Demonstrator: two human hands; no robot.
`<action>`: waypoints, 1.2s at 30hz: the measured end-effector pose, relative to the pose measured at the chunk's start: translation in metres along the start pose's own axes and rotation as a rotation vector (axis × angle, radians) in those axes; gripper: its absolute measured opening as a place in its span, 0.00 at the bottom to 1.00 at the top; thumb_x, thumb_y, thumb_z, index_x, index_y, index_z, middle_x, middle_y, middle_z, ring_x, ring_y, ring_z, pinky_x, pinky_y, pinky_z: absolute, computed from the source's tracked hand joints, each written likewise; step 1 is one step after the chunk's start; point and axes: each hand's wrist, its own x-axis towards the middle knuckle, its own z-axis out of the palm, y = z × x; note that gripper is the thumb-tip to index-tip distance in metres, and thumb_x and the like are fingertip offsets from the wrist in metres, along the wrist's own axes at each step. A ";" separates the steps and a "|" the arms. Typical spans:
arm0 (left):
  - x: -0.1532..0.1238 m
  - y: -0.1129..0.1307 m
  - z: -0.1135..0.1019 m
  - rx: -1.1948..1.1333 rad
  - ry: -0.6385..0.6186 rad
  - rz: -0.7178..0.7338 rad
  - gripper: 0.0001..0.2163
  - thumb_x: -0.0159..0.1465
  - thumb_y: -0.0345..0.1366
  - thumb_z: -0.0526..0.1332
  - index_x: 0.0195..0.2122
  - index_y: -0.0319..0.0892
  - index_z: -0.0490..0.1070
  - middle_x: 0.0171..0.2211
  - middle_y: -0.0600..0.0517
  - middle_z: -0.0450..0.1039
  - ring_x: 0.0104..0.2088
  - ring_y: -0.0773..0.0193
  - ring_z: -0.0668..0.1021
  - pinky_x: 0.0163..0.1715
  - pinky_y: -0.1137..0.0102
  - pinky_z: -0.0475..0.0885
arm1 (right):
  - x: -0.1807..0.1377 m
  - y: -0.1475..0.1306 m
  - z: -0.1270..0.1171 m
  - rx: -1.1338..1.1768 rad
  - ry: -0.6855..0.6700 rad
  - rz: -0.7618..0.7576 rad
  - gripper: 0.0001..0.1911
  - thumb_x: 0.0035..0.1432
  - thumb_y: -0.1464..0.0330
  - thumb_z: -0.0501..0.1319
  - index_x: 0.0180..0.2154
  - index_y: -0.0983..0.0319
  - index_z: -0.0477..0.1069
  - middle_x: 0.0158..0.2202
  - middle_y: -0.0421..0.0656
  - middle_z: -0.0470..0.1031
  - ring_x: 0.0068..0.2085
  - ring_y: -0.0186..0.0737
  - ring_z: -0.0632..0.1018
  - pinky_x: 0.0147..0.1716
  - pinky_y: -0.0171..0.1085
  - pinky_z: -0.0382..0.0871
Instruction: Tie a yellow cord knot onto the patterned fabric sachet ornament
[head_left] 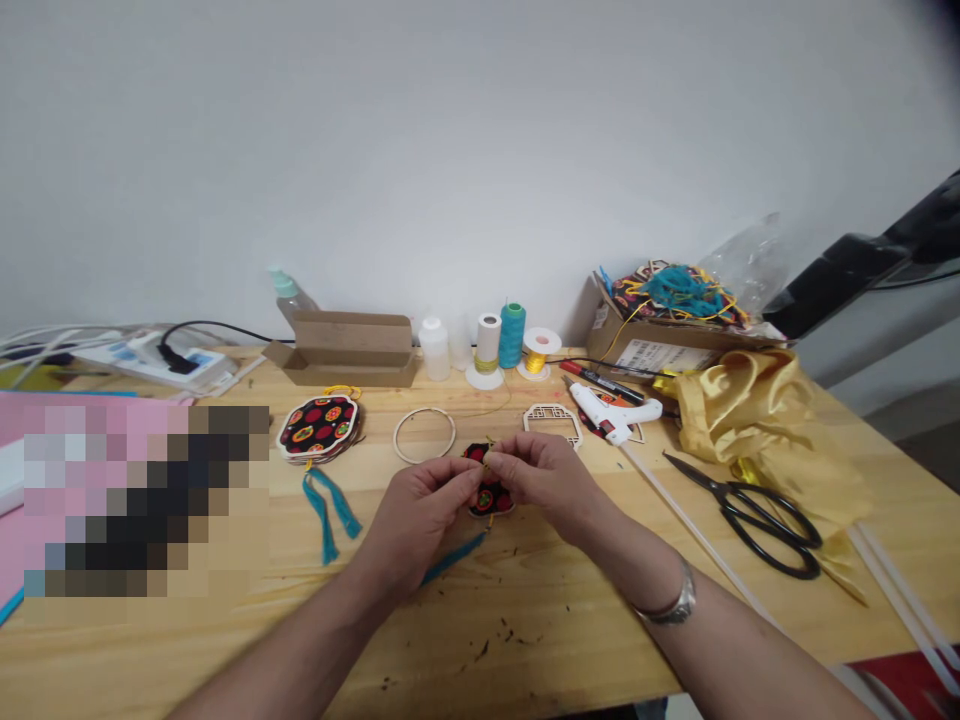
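Note:
My left hand [427, 510] and my right hand [544, 485] meet over a small dark patterned fabric ornament [493, 497] on the table. Both hands are closed, thumb against forefinger, with their tips almost touching above the ornament. What sits in each pinch is too small to make out; a bit of yellow cord shows near the fingertips. A blue tassel [454, 558] lies below the ornament, partly behind my left hand. Just beyond the hands rest a thin wooden ring [396, 437] and a pale wooden lattice frame [530, 420].
To the left lies a stack of similar ornaments [319, 427]. Thread spools [512, 337], a white bottle [433, 350] and an open cardboard box [352, 370] stand along the wall. At right are a white glue gun [616, 412], black scissors [769, 520] and gold cloth [750, 400].

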 end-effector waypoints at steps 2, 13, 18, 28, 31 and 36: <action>0.000 -0.001 0.000 0.016 0.012 0.005 0.08 0.54 0.38 0.62 0.26 0.40 0.76 0.24 0.53 0.75 0.26 0.68 0.73 0.28 0.75 0.65 | 0.001 0.001 0.000 -0.035 0.008 -0.014 0.08 0.44 0.66 0.63 0.24 0.65 0.68 0.18 0.37 0.70 0.18 0.27 0.68 0.18 0.29 0.62; 0.001 0.000 0.000 0.036 0.059 -0.012 0.08 0.53 0.39 0.63 0.26 0.41 0.76 0.19 0.56 0.71 0.20 0.71 0.69 0.22 0.76 0.61 | 0.002 0.006 -0.005 -0.301 0.061 -0.177 0.04 0.48 0.71 0.58 0.23 0.64 0.67 0.20 0.36 0.67 0.22 0.29 0.67 0.21 0.30 0.61; 0.001 0.005 -0.001 0.172 0.135 0.039 0.08 0.52 0.40 0.63 0.24 0.41 0.75 0.18 0.56 0.71 0.19 0.71 0.68 0.21 0.76 0.61 | 0.004 0.005 -0.009 -0.442 0.125 -0.280 0.05 0.50 0.70 0.58 0.23 0.63 0.66 0.22 0.37 0.68 0.25 0.32 0.68 0.26 0.32 0.61; 0.000 -0.001 -0.004 0.501 0.288 0.444 0.04 0.54 0.35 0.61 0.26 0.44 0.75 0.44 0.49 0.69 0.39 0.60 0.73 0.34 0.70 0.68 | 0.006 0.006 -0.013 -0.603 0.256 -0.370 0.06 0.52 0.70 0.56 0.23 0.61 0.66 0.22 0.39 0.69 0.27 0.35 0.68 0.28 0.34 0.61; -0.002 -0.005 -0.001 0.626 0.282 0.619 0.04 0.55 0.32 0.61 0.27 0.44 0.75 0.43 0.49 0.66 0.38 0.61 0.71 0.39 0.67 0.67 | 0.007 0.007 -0.013 -0.543 0.251 -0.349 0.06 0.51 0.70 0.56 0.23 0.61 0.66 0.21 0.38 0.68 0.26 0.35 0.68 0.26 0.34 0.60; -0.005 -0.008 0.004 0.742 0.189 0.663 0.06 0.55 0.30 0.60 0.28 0.44 0.76 0.39 0.49 0.64 0.34 0.64 0.71 0.36 0.69 0.68 | 0.006 0.004 -0.009 -0.298 0.168 -0.211 0.07 0.49 0.69 0.58 0.21 0.61 0.65 0.16 0.35 0.63 0.19 0.31 0.64 0.19 0.31 0.58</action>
